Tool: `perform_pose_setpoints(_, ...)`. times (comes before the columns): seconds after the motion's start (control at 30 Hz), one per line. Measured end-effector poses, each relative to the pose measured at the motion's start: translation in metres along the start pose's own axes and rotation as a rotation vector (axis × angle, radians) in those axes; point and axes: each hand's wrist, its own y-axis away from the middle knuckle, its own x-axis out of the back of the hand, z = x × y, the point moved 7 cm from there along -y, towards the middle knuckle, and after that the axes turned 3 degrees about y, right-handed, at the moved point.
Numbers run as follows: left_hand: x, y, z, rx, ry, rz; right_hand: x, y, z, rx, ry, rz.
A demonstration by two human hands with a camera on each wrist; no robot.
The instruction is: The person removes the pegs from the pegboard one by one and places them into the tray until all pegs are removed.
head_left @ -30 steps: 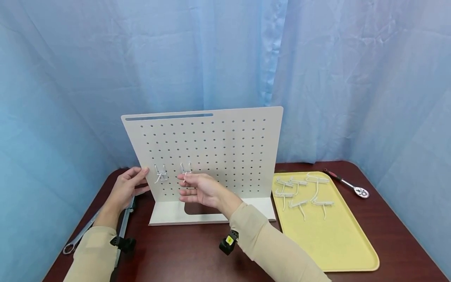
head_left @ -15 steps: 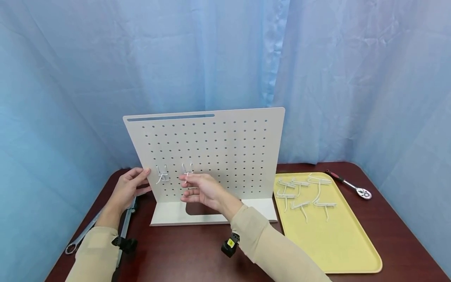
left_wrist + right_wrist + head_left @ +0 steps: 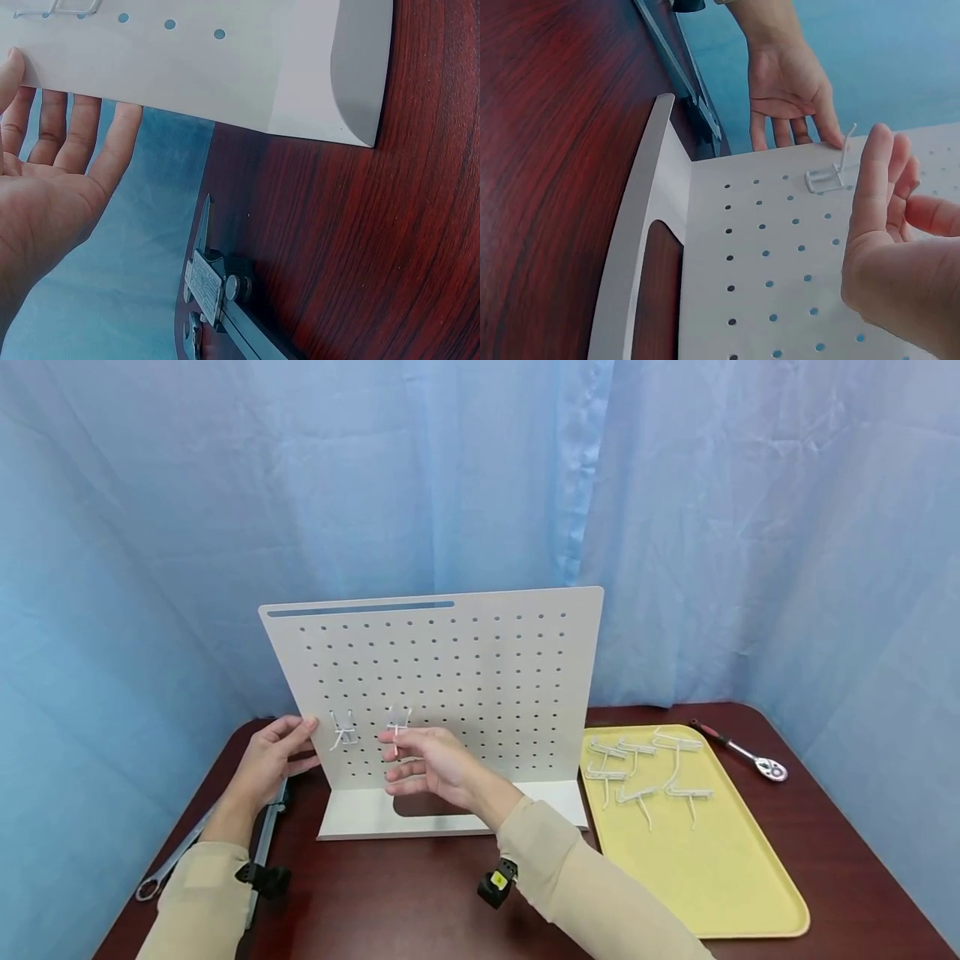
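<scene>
A white pegboard (image 3: 517,602) stands upright on its base at the middle of the table. My left hand (image 3: 266,762) grips its left edge, thumb on the front face and fingers behind, as the left wrist view also shows. With thumb and fingertips, my right hand (image 3: 438,767) pinches a white wire pegboard hook (image 3: 398,727), its two prongs up against the lower left part of the board. The fingers hide part of this hook. To its left, another pegboard hook (image 3: 344,735) hangs in the holes; in the right wrist view it shows near the board's edge.
A yellow tray (image 3: 720,893) at the right bears several white pegboard hooks (image 3: 678,743). Beyond it lies a ratchet wrench (image 3: 742,756). At the left are a caliper (image 3: 206,289) and a combination wrench (image 3: 153,881). Blue curtains (image 3: 480,485) surround the table.
The pinched hook's prongs have shifted slightly against the board, with the right hand and forearm moving a little rightward. My left hand keeps its grip on the edge.
</scene>
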Motion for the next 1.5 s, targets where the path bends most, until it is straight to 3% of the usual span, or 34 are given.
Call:
perform_pose_setpoints(0.4,0.006,0.003,0.001,0.004,-0.021,0.018,0.019,0.023,-0.015,0.016,0.068,-0.042)
perform_pose_setpoints(0.77,0.006,0.002,-0.001,-0.001,-0.005,0.014,0.056,0.067,-0.035,0.062,0.159,-0.017)
perform_pose_setpoints(1.1,0.004,0.001,0.003,-0.004,-0.006,0.003,0.104,0.116,-0.047,0.090,0.263,0.051)
perform_pose_setpoints(1.5,0.001,0.000,0.000,0.012,-0.001,-0.001,0.176,0.198,-0.046,0.069,0.431,0.196)
